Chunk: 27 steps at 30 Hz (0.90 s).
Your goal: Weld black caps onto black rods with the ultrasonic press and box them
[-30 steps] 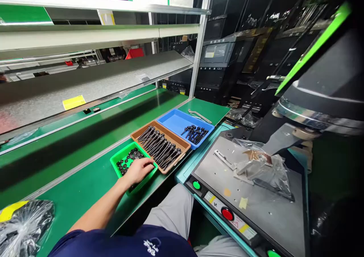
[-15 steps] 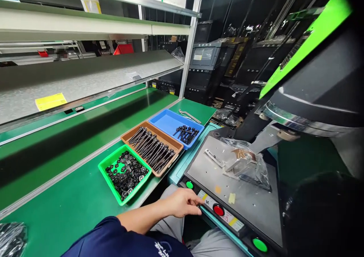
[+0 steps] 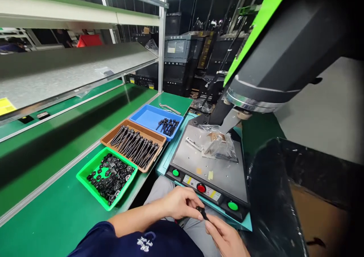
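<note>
Over my lap, close to the front edge of the machine, my left hand pinches a small dark part between thumb and fingers. My right hand grips the same part from the lower right, with its fingertips closed around the other end. Most of the part is covered by fingers, so its exact kind cannot be made out. Left of the hands, a green tray contains many small black square pieces. Behind it, long black rod-like parts with thick heads lie side by side in a brown tray.
A blue tray holds more black rods, with a wrench behind it. The machine's metal plate bears a plastic-wrapped fixture. Its front panel has green buttons and a red button. A machine head overhangs the plate.
My right hand has come into view from the lower right. My left hand has moved from beside the panel down toward my lap, and both now hold the dark part. The view has turned right.
</note>
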Each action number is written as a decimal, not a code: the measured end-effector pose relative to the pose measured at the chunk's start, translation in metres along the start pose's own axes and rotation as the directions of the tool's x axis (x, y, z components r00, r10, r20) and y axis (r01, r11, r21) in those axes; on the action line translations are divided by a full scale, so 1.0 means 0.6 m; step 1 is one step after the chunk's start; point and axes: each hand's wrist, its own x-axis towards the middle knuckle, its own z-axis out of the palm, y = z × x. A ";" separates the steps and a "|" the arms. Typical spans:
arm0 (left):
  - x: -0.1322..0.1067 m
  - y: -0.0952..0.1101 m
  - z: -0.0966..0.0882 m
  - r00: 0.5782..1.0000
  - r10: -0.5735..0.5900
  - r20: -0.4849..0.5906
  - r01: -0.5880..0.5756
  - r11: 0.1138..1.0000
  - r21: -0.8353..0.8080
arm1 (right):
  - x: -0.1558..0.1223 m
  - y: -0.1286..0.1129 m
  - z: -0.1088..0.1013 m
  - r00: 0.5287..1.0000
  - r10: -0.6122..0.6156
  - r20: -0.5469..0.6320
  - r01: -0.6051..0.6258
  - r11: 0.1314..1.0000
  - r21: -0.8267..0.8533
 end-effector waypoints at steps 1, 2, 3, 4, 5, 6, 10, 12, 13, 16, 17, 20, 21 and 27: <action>-0.003 -0.005 -0.004 0.999 -0.002 -0.035 0.002 1.000 0.010 | 0.009 -0.007 0.002 0.999 0.006 0.050 -0.007 1.000 0.020; -0.005 -0.011 -0.008 0.997 0.000 -0.071 0.001 1.000 0.014 | 0.017 -0.013 0.002 0.996 0.012 0.092 -0.015 0.999 0.031; -0.007 -0.016 -0.012 0.995 0.009 -0.102 -0.007 1.000 0.016 | 0.024 -0.017 0.002 0.993 0.017 0.115 -0.021 0.999 0.030; -0.007 -0.019 -0.015 0.992 0.024 -0.126 -0.022 1.000 0.018 | 0.030 -0.021 0.001 0.993 0.021 0.114 -0.023 1.000 0.015; -0.007 -0.021 -0.017 0.988 0.043 -0.145 -0.041 0.999 0.017 | 0.033 -0.023 0.000 0.993 0.021 0.112 -0.021 1.000 -0.001; -0.007 -0.020 -0.019 0.986 0.060 -0.157 -0.059 0.998 0.012 | 0.036 -0.024 -0.001 0.994 0.016 0.109 -0.014 1.000 -0.015; 0.001 -0.003 -0.027 0.986 0.085 -0.145 -0.086 0.996 0.002 | 0.038 -0.030 -0.004 0.996 -0.018 0.086 0.022 0.999 -0.047; 0.007 0.008 -0.035 0.986 0.103 -0.128 -0.103 0.995 0.005 | 0.042 -0.037 -0.006 0.995 -0.028 0.097 0.032 0.999 -0.035; 0.011 0.013 -0.039 0.987 0.113 -0.113 -0.113 0.994 0.007 | 0.044 -0.041 -0.007 0.994 -0.030 0.109 0.032 0.999 -0.024; 0.021 0.022 -0.048 0.989 0.127 -0.077 -0.126 0.992 0.019 | 0.052 -0.050 -0.007 0.997 -0.045 0.062 0.043 0.999 0.025; 0.023 0.023 -0.050 0.989 0.130 -0.072 -0.129 0.991 0.028 | 0.053 -0.052 -0.005 0.998 -0.047 0.038 0.046 0.998 0.039; 0.025 0.024 -0.053 0.985 0.155 -0.078 -0.153 0.987 0.041 | 0.056 -0.051 0.000 0.999 -0.038 -0.003 0.038 0.997 0.067; 0.026 0.024 -0.054 0.983 0.165 -0.080 -0.163 0.986 0.037 | 0.056 -0.050 0.001 1.000 -0.031 0.003 0.030 0.996 0.083; 0.028 0.017 -0.048 0.974 0.198 -0.112 -0.195 0.980 0.029 | 0.061 -0.040 0.013 1.000 -0.008 0.025 0.001 0.967 0.254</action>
